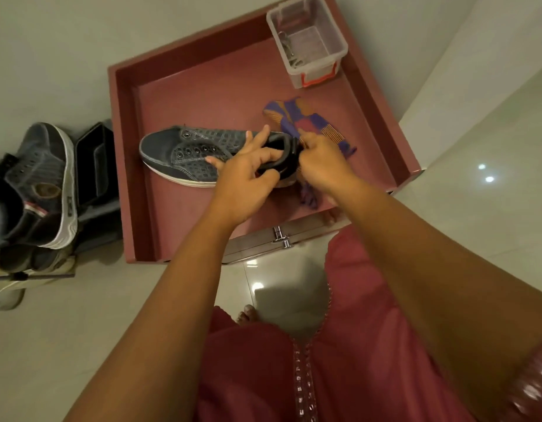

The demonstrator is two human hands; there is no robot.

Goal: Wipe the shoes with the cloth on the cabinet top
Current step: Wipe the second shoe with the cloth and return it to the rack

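Observation:
A grey lace-up shoe with a white sole lies on its side on the maroon cabinet top, toe to the left. My left hand grips the shoe's black heel collar, fingers spread over it. A purple, orange and pink patterned cloth lies bunched at the shoe's heel. My right hand is closed on this cloth and presses it against the heel. Part of the cloth hangs below my right hand near the cabinet's front edge.
A clear plastic box with a red latch, holding keys, stands at the cabinet's back right corner. A raised rim runs around the cabinet top. To the left, a shoe rack holds another grey sneaker and a black tray. Glossy tiled floor lies below.

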